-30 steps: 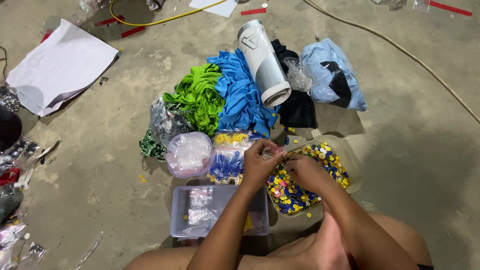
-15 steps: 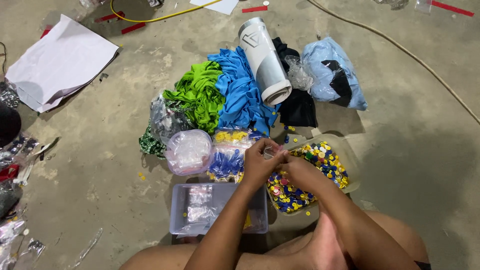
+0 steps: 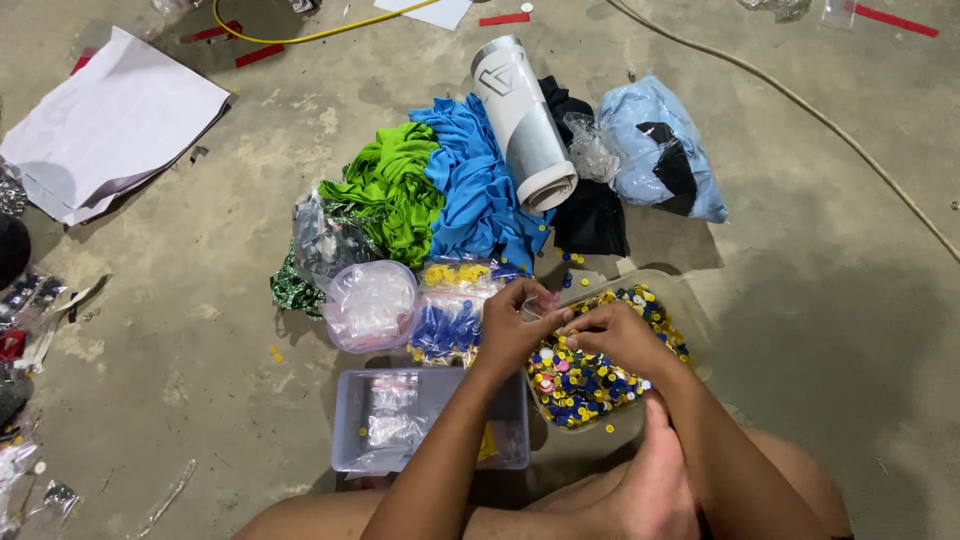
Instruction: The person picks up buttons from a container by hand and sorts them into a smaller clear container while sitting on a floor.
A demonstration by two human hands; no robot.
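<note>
Hands are staying together over tray of coloured buttons [image 3: 590, 385]: left hand [image 3: 515, 325] and right hand [image 3: 610, 335] fingertips pinching small clear bag [image 3: 537, 306] between them, slightly lower than one second ago.

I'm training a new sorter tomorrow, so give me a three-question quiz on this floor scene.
1. True or false: both hands meet over the tray of buttons.
2. Which cloth lies beside the green cloth: A red, B blue, C white?
3. What lies nearest the left forearm?

Key: 1 true. 2 B, the blue cloth. 3 The clear plastic box.
</note>
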